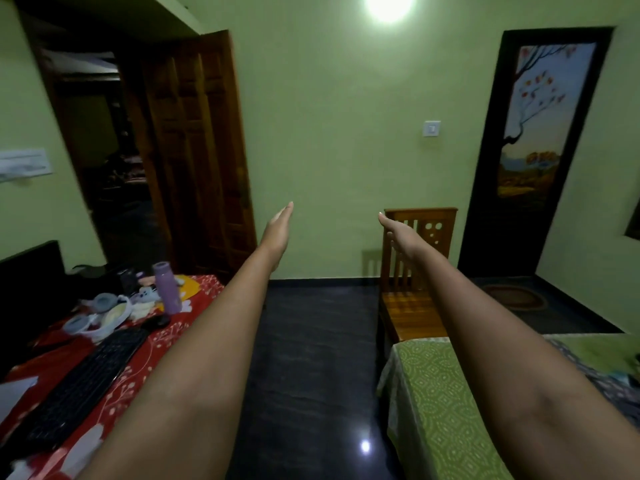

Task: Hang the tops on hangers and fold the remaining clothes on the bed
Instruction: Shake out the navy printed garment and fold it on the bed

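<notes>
- Two hands reach straight out in front of the person, and neither one holds anything.
- The bed [446, 403] is low on the right, with a green patterned cover. This is where the clothes should be folded.
- Only a corner of the bed shows. At its far right edge lies some dark patterned cloth [602, 382], but it is too cut off to say if it is a top or something else.
- No hangers show anywhere in this view.
- The left hand [277, 230] is flat, with its fingers straight and together. Its grip is open and touches nothing.
- The right hand [398, 233] is the same, fingers straight, grip open, up in the air in front of the wooden chair [412, 306].
- The hands are well apart from each other and far from the bed. I think the person is only showing them or getting ready, so the job looks not yet begun.
- The chair stands just past the bed's end, against the green wall.
- On the left is a worktop [166, 341] with a red flowery cloth. On it sit a black keyboard [86, 379], a purple bottle [167, 287] standing up, and some small soft things.
- An open wooden door [197, 150] is behind the worktop.
</notes>
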{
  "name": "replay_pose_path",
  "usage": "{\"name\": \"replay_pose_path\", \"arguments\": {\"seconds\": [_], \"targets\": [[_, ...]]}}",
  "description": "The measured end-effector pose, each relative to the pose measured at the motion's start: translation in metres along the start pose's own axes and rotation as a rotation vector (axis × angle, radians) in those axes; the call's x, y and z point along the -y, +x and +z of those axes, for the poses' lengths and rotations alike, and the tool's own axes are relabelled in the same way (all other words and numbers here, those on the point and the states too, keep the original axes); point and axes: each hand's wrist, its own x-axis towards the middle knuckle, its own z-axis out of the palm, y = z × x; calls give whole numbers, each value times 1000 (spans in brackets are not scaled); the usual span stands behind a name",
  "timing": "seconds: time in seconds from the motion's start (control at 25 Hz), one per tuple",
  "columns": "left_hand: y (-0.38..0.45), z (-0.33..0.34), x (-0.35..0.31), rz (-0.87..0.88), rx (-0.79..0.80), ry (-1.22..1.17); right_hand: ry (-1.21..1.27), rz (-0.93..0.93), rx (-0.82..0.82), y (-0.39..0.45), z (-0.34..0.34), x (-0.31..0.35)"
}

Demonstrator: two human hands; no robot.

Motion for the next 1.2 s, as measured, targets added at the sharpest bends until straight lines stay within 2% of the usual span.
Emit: {"name": "replay_pose_path", "arguments": {"seconds": [0.16,0.36,0.52,0.72,0.84,1.04,1.2], "targets": [[116,27,0,15,100,-6,64,8,-121,88,-18,6],[213,100,42,-56,284,18,83,103,-182,175,-54,-34],[295,166,57,-27,353,-3,115,84,-280,250,-117,-56],[387,296,49,36,513,-7,185,152,-471,312,-220,-73],[400,404,43,44,710,-82,162,207,-621,305,-289,-87],[364,562,23,-17,1078,-209,124,303,-1010,230,-398,-113],[356,668,16,104,1291,-171,122,352,-1263,181,-453,-126]]}}
